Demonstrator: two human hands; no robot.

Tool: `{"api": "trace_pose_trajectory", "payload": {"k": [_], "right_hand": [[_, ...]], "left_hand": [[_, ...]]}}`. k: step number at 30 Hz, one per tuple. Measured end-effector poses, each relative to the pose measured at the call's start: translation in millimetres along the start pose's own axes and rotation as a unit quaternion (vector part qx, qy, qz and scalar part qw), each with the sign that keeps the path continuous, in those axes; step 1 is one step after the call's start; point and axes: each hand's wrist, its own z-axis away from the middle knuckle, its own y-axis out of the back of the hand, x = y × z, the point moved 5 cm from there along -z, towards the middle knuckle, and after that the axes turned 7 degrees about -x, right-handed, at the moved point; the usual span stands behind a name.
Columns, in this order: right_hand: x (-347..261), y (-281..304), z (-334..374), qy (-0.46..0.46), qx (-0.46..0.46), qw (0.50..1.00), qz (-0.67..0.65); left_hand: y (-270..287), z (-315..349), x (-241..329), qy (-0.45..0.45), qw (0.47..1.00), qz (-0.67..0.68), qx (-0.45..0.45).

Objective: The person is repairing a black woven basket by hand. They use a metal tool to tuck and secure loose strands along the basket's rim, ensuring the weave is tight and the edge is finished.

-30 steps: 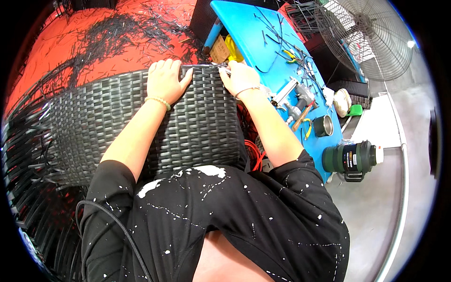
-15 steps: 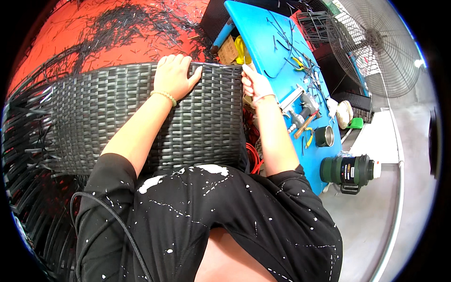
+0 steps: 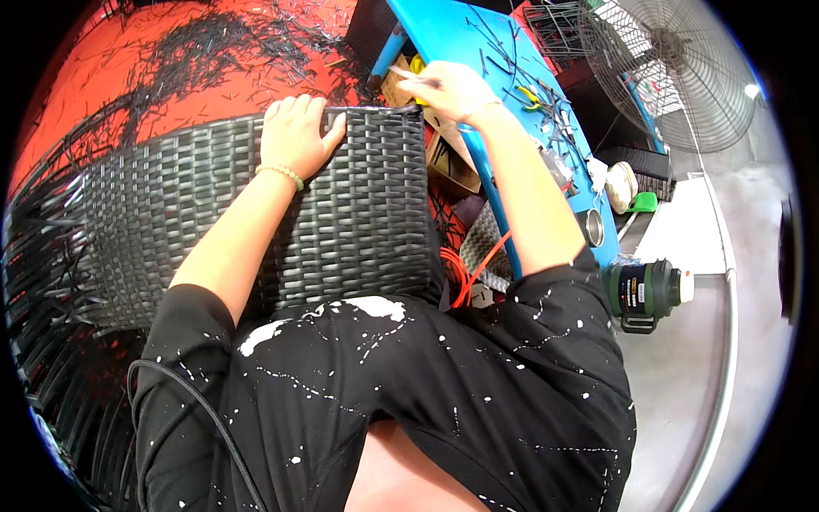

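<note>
A dark grey woven rattan panel [image 3: 350, 196] lies across in front of me, its far edge close to both hands. My left hand [image 3: 294, 132] rests flat on it near that edge, fingers together and thumb apart, holding nothing. My right hand [image 3: 452, 90] is raised just past the panel's far right corner, apart from the weave. Its fingers are closed on a thin, pale, pointed tool [image 3: 401, 74] that sticks out to the left; blur hides its exact kind. Loose unwoven strands [image 3: 43, 247] fan out at the panel's left end.
A blue table [image 3: 444, 30] at right carries yellow-handled pliers [image 3: 531, 100], strip offcuts and a metal cup [image 3: 590, 227]. Beside it are a green jug [image 3: 644, 294] and a large fan [image 3: 670, 60]. Cardboard boxes [image 3: 452, 166] and an orange hose [image 3: 461, 277] lie below. Offcuts litter the red floor [image 3: 145, 77].
My right hand has lifted off the panel's right corner and moved up and away with the thin tool. My left hand stays on the weave. The whole view has shifted slightly.
</note>
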Motion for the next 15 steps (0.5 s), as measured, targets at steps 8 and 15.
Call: {"api": "trace_pose_trajectory", "payload": {"k": [8, 15], "right_hand": [[18.5, -43.7, -34.6, 0.013, -0.232, 0.970, -0.067], [35.0, -62.1, -26.5, 0.133, -0.046, 0.951, -0.274]], "left_hand": [[-2.9, -2.3, 4.1, -0.015, 0.999, 0.010, 0.030], [0.1, 0.5, -1.5, -0.008, 1.000, 0.018, 0.009]]}}
